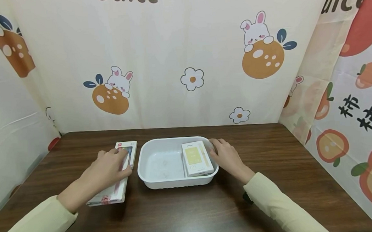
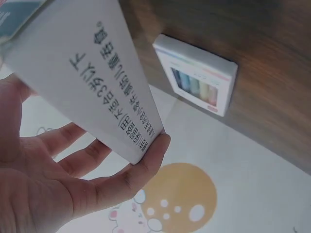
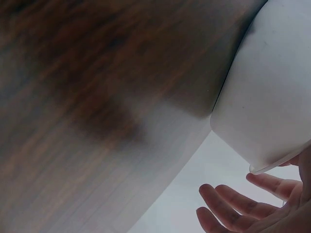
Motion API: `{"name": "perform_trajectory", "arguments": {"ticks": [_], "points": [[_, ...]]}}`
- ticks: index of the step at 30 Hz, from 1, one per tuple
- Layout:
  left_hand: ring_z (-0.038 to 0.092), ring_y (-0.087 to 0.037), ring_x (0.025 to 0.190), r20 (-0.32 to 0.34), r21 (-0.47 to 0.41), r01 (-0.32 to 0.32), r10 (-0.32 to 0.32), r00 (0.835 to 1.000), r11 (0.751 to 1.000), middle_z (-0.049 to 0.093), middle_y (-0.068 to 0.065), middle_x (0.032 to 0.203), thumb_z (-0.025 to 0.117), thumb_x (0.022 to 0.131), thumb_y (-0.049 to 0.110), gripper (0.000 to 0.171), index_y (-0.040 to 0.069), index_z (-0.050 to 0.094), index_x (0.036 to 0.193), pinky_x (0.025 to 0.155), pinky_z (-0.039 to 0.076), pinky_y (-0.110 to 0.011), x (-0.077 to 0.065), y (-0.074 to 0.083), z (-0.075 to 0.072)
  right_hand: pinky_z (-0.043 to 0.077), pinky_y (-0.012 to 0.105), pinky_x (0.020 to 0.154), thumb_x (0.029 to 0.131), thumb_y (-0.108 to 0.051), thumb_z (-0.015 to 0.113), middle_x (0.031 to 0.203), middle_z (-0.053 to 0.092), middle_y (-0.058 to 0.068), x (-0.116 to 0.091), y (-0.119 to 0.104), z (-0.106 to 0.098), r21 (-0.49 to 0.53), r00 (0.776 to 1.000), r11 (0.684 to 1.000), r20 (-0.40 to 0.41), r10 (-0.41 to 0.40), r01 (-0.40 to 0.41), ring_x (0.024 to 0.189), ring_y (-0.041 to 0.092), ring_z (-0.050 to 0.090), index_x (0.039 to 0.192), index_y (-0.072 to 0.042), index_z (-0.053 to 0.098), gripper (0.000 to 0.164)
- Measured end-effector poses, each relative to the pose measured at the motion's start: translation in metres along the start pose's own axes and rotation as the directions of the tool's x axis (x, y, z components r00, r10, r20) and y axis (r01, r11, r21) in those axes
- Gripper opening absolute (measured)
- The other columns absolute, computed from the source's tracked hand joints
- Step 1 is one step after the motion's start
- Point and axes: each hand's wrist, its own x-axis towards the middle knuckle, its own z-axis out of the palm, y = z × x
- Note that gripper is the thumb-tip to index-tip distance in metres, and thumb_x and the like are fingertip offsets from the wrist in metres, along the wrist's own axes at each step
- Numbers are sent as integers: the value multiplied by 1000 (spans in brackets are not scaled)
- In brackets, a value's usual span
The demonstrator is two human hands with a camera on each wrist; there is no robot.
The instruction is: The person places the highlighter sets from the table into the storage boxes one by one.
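My left hand point(image 1: 107, 167) grips a white box point(image 1: 112, 192), fingers over its far end and thumb at its near side edge. In the left wrist view this box point(image 2: 92, 82) is tilted, its side printed with dark characters. Just beyond it a second white box point(image 2: 199, 75) lies on the table, its window showing coloured sticks. My right hand point(image 1: 228, 157) is at the right rim of a white plastic basin point(image 1: 164, 183), thumb over the rim. In the right wrist view its other fingers point(image 3: 238, 206) are spread and loosely bent beside the basin wall.
A white and yellow box point(image 1: 196, 158) leans in the right part of the basin, with another pale box edge under it. The brown wooden table point(image 1: 185, 215) ends at a printed curtain point(image 1: 160, 60) behind, with more printed cloth point(image 1: 352, 120) on the right.
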Motion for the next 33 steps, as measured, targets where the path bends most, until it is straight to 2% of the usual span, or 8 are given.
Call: {"name": "perform_trajectory", "arguments": {"ticks": [4,8,11,14,19,23,30,33], "points": [[47,-22,70,-10,1,-28,28,1000,1000,57,-9,78,63,75,31,32,5,58,93,65,35,-38,5,4,-1,51,47,79,88,-20,54,115,59,19,0,0,0,1,1000,1000,6,1,-1,98,33,61,124,-8,54,38],[48,-30,76,17,-12,-12,12,1000,1000,61,-16,94,63,76,32,41,4,59,106,60,41,-40,10,12,-1,51,47,78,88,-20,54,114,59,19,0,0,1,-1,1000,1000,6,3,-3,98,33,61,124,-8,54,38],[48,-34,77,27,-23,-7,7,1000,1000,60,-18,98,62,76,30,41,5,59,108,58,43,-41,14,16,-1,51,47,78,88,-19,54,114,59,19,0,0,2,-3,1000,1000,1,1,-1,97,33,61,123,-8,55,37],[50,-35,81,23,-25,-22,23,999,999,60,-19,100,62,76,29,42,4,59,109,63,45,-45,17,20,1,51,47,78,88,-19,54,113,59,18,0,0,2,-2,1000,1000,-1,-2,2,96,33,61,123,-8,55,37],[50,-24,76,-20,-22,-73,72,997,997,60,-9,82,61,75,28,37,3,59,103,73,39,-44,24,26,4,51,47,78,88,-19,54,113,59,19,0,0,1,9,1000,1000,-2,-1,1,97,33,61,123,-7,55,37],[48,-18,71,-44,-15,-109,109,993,994,54,-2,71,60,75,27,32,4,59,97,68,36,-41,31,32,7,51,47,78,88,-19,54,114,59,19,1,-1,0,10,1000,1000,-6,-1,1,98,33,61,123,-7,55,37],[50,-32,83,33,-49,-35,37,999,998,60,-14,97,59,77,33,44,6,58,112,64,44,-44,44,45,6,51,47,78,88,-19,54,113,59,19,0,0,0,12,1000,1000,-11,-7,7,98,33,61,123,-7,55,37],[49,-32,83,45,-57,-38,41,998,998,60,-13,96,59,78,33,43,6,57,111,67,42,-44,50,49,8,51,47,78,88,-19,54,113,59,19,0,0,0,15,1000,1000,-12,-7,7,98,33,61,123,-6,55,37]]}}
